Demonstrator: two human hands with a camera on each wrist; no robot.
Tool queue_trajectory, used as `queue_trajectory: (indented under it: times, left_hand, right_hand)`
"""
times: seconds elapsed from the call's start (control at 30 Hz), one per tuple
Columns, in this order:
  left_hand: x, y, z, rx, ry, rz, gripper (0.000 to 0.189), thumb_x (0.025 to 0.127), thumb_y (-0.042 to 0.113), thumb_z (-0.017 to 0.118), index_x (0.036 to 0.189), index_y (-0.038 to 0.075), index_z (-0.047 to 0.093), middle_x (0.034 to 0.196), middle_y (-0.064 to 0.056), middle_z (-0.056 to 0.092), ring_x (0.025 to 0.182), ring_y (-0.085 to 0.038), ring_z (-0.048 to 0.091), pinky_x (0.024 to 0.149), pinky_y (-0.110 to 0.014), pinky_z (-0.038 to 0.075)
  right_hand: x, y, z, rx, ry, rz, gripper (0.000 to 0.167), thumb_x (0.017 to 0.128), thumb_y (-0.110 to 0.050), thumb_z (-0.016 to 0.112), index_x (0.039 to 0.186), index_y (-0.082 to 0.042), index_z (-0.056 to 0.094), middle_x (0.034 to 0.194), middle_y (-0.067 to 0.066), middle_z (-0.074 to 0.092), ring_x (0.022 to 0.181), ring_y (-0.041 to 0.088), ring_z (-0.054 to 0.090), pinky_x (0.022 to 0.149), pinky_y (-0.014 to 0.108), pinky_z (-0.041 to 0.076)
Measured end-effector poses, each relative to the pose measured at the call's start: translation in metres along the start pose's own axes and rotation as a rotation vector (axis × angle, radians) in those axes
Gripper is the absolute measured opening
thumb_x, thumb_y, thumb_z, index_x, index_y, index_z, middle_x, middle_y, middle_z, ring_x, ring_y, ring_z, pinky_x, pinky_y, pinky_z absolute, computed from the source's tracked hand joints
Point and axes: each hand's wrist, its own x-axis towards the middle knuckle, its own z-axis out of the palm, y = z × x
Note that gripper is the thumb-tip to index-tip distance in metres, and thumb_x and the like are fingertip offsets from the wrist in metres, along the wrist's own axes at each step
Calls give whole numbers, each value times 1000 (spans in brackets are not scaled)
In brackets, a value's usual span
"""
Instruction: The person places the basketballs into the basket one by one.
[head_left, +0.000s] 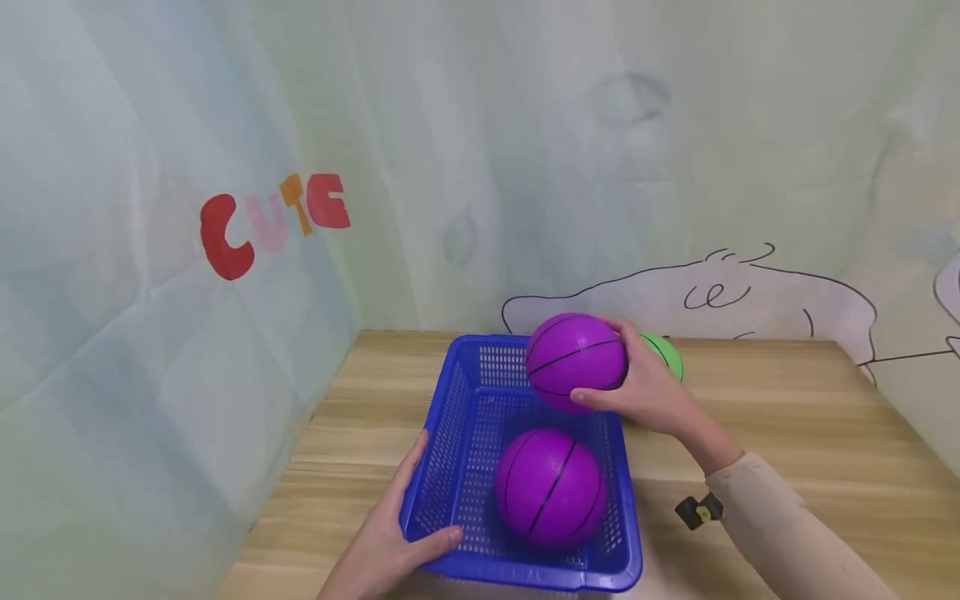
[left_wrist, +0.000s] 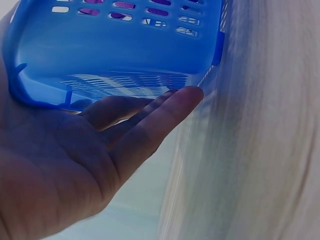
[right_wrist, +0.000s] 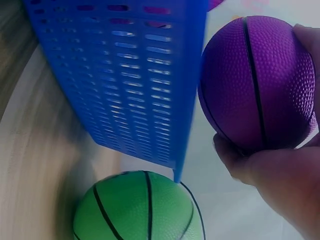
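Note:
A blue plastic basket (head_left: 630,550) with slotted walls stands on the table, a purple basketball (head_left: 551,490) lying inside its near right part. My left hand (head_left: 386,533) holds the basket's near left corner, thumb over the rim and fingers along the outer wall. In the left wrist view, those fingers (left_wrist: 155,120) lie nearly straight against the basket. Above the far right part of the basket, my right hand (head_left: 648,387) grips a second purple basketball (head_left: 573,358) between thumb and fingers. Partly hidden behind this hand is a green basketball (head_left: 666,354), outside the basket.
The wooden table (head_left: 757,400) extends to the right of the basket. Printed fabric walls (head_left: 465,167) rise at the back and left, one with coloured letters (head_left: 277,218). A small dark object (head_left: 699,511) shows beside the right sleeve (head_left: 780,525).

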Motion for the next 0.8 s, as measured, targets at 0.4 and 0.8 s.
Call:
queue_trajectory:
  times: [0.4,0.8]
  left_hand:
    - [-5,-1,1,-40,-13,-19,118,89,26,94,177,47,19,182,-12,30,137,-32,64,123,-67,42]
    - [-2,-1,0,-38,-5,5,118,89,25,94,177,49,18,182,-8,30,141,-30,62,125,-64,41]
  right_hand:
    - [7,9,21,-75,-32,-57,115,76,-44,103,166,-15,38,144,20,64,117,37,73,93,53,67]
    - [11,16,25,-173,-44,-114,121,76,-45,103,170,-8,36,150,20,58,123,39,69,96,56,65]
